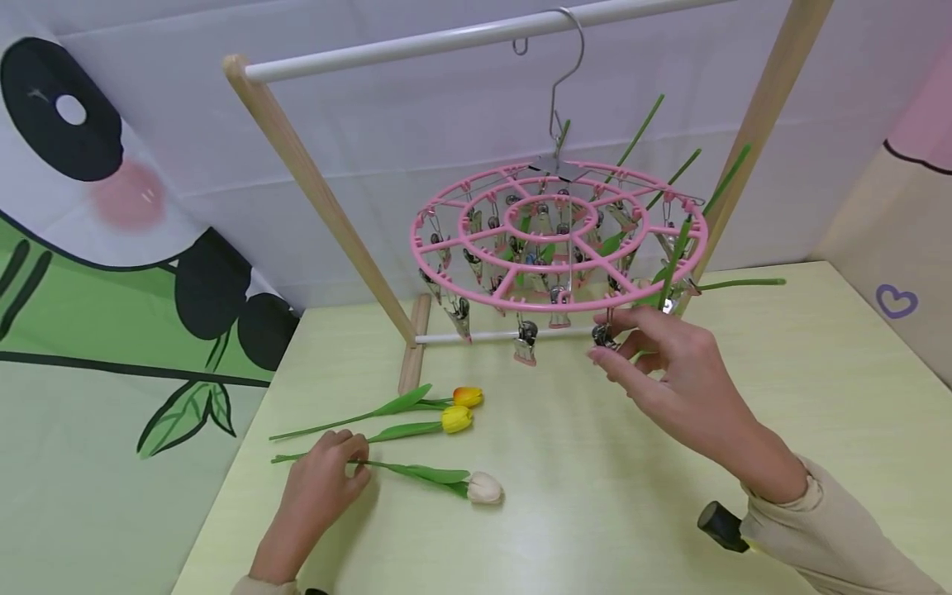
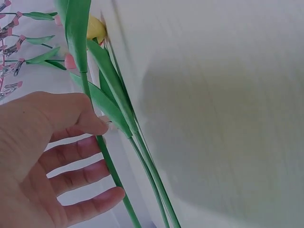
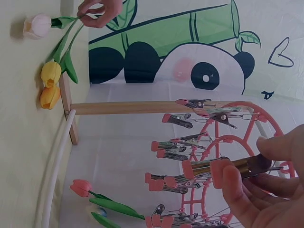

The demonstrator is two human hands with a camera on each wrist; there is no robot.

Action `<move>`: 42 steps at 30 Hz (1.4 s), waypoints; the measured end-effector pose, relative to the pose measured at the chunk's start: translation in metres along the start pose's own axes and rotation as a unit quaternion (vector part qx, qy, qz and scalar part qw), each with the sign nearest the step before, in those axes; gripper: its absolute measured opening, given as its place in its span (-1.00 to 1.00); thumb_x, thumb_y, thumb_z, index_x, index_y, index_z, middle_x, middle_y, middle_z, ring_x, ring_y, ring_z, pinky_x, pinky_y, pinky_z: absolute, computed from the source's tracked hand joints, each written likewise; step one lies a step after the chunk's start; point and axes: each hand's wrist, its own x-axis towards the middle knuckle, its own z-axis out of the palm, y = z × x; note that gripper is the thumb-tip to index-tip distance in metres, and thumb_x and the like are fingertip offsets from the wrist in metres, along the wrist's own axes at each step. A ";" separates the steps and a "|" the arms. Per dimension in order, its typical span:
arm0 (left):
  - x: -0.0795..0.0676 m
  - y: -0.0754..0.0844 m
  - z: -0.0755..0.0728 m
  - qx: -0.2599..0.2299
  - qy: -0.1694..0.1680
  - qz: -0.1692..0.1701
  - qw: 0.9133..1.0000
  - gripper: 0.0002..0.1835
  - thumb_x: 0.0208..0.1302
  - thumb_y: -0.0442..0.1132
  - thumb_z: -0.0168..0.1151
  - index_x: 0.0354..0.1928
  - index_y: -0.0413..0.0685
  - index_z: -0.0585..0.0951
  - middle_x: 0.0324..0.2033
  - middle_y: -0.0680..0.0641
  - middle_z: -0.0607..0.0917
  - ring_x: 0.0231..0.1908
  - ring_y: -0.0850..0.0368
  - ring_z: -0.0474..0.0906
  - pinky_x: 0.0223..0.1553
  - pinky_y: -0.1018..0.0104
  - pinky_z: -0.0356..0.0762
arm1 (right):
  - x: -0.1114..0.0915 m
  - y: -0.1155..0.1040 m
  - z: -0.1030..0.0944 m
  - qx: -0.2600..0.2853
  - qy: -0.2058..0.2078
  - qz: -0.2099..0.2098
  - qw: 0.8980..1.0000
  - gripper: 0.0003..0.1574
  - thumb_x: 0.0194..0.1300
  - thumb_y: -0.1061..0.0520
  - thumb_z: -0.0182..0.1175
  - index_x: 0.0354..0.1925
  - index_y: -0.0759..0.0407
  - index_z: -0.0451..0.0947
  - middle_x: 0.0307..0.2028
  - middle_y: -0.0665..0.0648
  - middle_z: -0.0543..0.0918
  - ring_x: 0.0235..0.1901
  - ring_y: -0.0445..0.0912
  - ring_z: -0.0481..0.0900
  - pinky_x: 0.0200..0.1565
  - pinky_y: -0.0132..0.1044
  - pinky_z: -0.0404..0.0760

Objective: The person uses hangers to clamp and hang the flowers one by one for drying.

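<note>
My left hand (image 1: 320, 479) pinches the green stem of a white artificial tulip (image 1: 485, 488) low over the table. In the left wrist view, thumb and index finger meet on that stem (image 2: 110, 166), the other fingers spread behind it. My right hand (image 1: 673, 376) holds a metal clip (image 1: 603, 335) with pink tips between thumb and fingers at the near rim of a pink round clip hanger (image 1: 628, 295). In the right wrist view, nothing shows between that clip's tips (image 3: 217, 172). Several other clips hang around it, some with green-stemmed tulips, including a pink one (image 3: 81, 187).
A yellow tulip (image 1: 456, 419) and an orange-yellow tulip (image 1: 468, 397) lie beside the left hand. The hanger hooks over the white bar (image 1: 416, 48) of a wooden-legged stand (image 1: 327, 207). Stems stick out at the hanger's right. A panda-printed cloth (image 1: 223, 190) stands behind.
</note>
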 end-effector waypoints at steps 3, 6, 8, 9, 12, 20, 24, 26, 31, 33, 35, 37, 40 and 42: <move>0.001 0.002 -0.002 0.004 0.022 0.008 1.000 -0.75 -0.20 -0.44 0.29 -0.60 0.07 0.46 -0.57 0.06 0.46 -0.53 0.18 0.29 -0.72 0.35 0.24 | 0.000 0.000 -0.001 0.001 0.000 0.001 1.000 -0.62 0.08 0.38 0.33 -0.08 0.26 0.57 -0.24 0.04 0.66 -0.44 -0.24 0.59 -0.42 -0.46 0.64; 0.002 0.005 -0.003 0.004 0.046 0.016 0.999 -0.75 -0.22 -0.45 0.27 -0.61 0.07 0.46 -0.57 0.07 0.47 -0.54 0.18 0.30 -0.73 0.36 0.23 | 0.000 0.000 -0.001 0.000 -0.001 0.002 1.000 -0.62 0.09 0.38 0.33 -0.08 0.25 0.57 -0.25 0.05 0.66 -0.44 -0.24 0.60 -0.42 -0.46 0.64; 0.003 0.006 -0.004 0.004 0.058 0.022 0.998 -0.75 -0.22 -0.46 0.26 -0.61 0.07 0.46 -0.57 0.08 0.47 -0.54 0.18 0.30 -0.73 0.36 0.22 | 0.000 0.001 -0.001 -0.001 -0.002 0.002 1.000 -0.62 0.09 0.37 0.33 -0.08 0.24 0.57 -0.25 0.04 0.66 -0.44 -0.24 0.60 -0.42 -0.47 0.64; 0.003 0.007 -0.005 0.003 0.062 0.024 0.998 -0.75 -0.22 -0.46 0.26 -0.61 0.07 0.46 -0.57 0.08 0.47 -0.53 0.19 0.30 -0.74 0.36 0.22 | 0.000 0.001 -0.001 -0.001 -0.002 0.002 1.000 -0.62 0.09 0.37 0.33 -0.07 0.23 0.57 -0.25 0.04 0.66 -0.44 -0.24 0.60 -0.42 -0.47 0.64; 0.003 0.009 -0.006 -0.002 0.069 0.027 0.997 -0.75 -0.23 -0.46 0.25 -0.61 0.07 0.46 -0.57 0.08 0.48 -0.54 0.19 0.28 -0.74 0.37 0.21 | 0.000 0.001 -0.002 -0.003 -0.004 0.001 1.000 -0.62 0.09 0.37 0.33 -0.08 0.23 0.57 -0.24 0.04 0.66 -0.44 -0.24 0.60 -0.42 -0.47 0.63; 0.005 0.014 -0.011 -0.004 0.099 0.046 0.994 -0.76 -0.25 -0.45 0.23 -0.60 0.07 0.45 -0.57 0.08 0.51 -0.54 0.22 0.27 -0.75 0.43 0.17 | 0.001 0.001 -0.002 -0.004 -0.009 0.002 1.000 -0.64 0.09 0.37 0.33 -0.09 0.25 0.57 -0.25 0.06 0.67 -0.44 -0.24 0.60 -0.42 -0.47 0.63; 0.007 0.019 -0.016 -0.001 0.107 0.058 0.993 -0.80 -0.25 -0.44 0.19 -0.59 0.04 0.47 -0.56 0.09 0.51 -0.54 0.23 0.27 -0.75 0.45 0.16 | 0.001 0.001 -0.002 -0.007 -0.011 0.004 1.000 -0.64 0.10 0.36 0.33 -0.09 0.26 0.57 -0.26 0.02 0.66 -0.44 -0.24 0.60 -0.42 -0.47 0.63; 0.008 0.022 -0.018 0.001 0.112 0.064 0.992 -0.81 -0.24 -0.44 0.18 -0.59 0.04 0.47 -0.57 0.10 0.50 -0.54 0.23 0.27 -0.75 0.47 0.15 | 0.001 0.001 -0.002 -0.009 -0.013 0.005 1.000 -0.64 0.10 0.36 0.33 -0.09 0.26 0.57 -0.26 0.03 0.66 -0.44 -0.24 0.60 -0.42 -0.47 0.63; 0.010 0.029 -0.022 0.004 0.132 0.076 0.988 -0.81 -0.27 -0.44 0.18 -0.58 0.02 0.49 -0.57 0.14 0.47 -0.55 0.23 0.27 -0.74 0.47 0.18 | 0.000 0.002 -0.001 -0.020 -0.017 0.008 1.000 -0.65 0.09 0.34 0.34 -0.10 0.25 0.57 -0.29 0.02 0.65 -0.44 -0.25 0.58 -0.42 -0.48 0.63; 0.010 0.031 -0.023 0.004 0.140 0.080 0.987 -0.81 -0.28 -0.43 0.17 -0.57 0.02 0.50 -0.57 0.14 0.47 -0.55 0.22 0.28 -0.74 0.46 0.19 | 0.000 0.002 -0.001 -0.024 -0.017 0.008 1.000 -0.66 0.09 0.34 0.34 -0.11 0.25 0.57 -0.28 0.00 0.65 -0.44 -0.26 0.58 -0.41 -0.48 0.62; 0.010 0.034 -0.024 0.003 0.146 0.083 0.986 -0.81 -0.27 -0.43 0.18 -0.57 0.03 0.50 -0.57 0.14 0.47 -0.55 0.22 0.29 -0.74 0.46 0.20 | 0.000 0.002 -0.001 -0.026 -0.018 0.009 0.999 -0.66 0.10 0.33 0.34 -0.10 0.24 0.58 -0.27 0.00 0.65 -0.44 -0.26 0.58 -0.41 -0.48 0.62; 0.011 0.037 -0.026 0.004 0.150 0.084 0.985 -0.81 -0.26 -0.44 0.19 -0.57 0.03 0.51 -0.57 0.14 0.47 -0.55 0.23 0.29 -0.74 0.47 0.20 | 0.000 0.002 -0.001 -0.026 -0.019 0.009 0.999 -0.66 0.10 0.33 0.34 -0.10 0.24 0.58 -0.27 0.00 0.65 -0.44 -0.26 0.58 -0.41 -0.48 0.62; 0.012 0.041 -0.029 0.005 0.154 0.086 0.984 -0.82 -0.24 -0.44 0.21 -0.56 0.01 0.52 -0.57 0.12 0.48 -0.54 0.23 0.30 -0.73 0.47 0.21 | 0.000 0.002 -0.001 -0.024 -0.019 0.009 0.999 -0.66 0.10 0.33 0.34 -0.11 0.24 0.58 -0.28 -0.01 0.65 -0.44 -0.26 0.58 -0.41 -0.48 0.63; 0.012 0.044 -0.031 0.005 0.157 0.088 0.984 -0.82 -0.24 -0.45 0.22 -0.56 0.01 0.52 -0.57 0.12 0.49 -0.54 0.21 0.31 -0.73 0.46 0.23 | 0.000 0.002 -0.001 -0.024 -0.019 0.008 0.999 -0.67 0.10 0.33 0.34 -0.11 0.25 0.58 -0.28 -0.01 0.65 -0.44 -0.26 0.58 -0.42 -0.48 0.63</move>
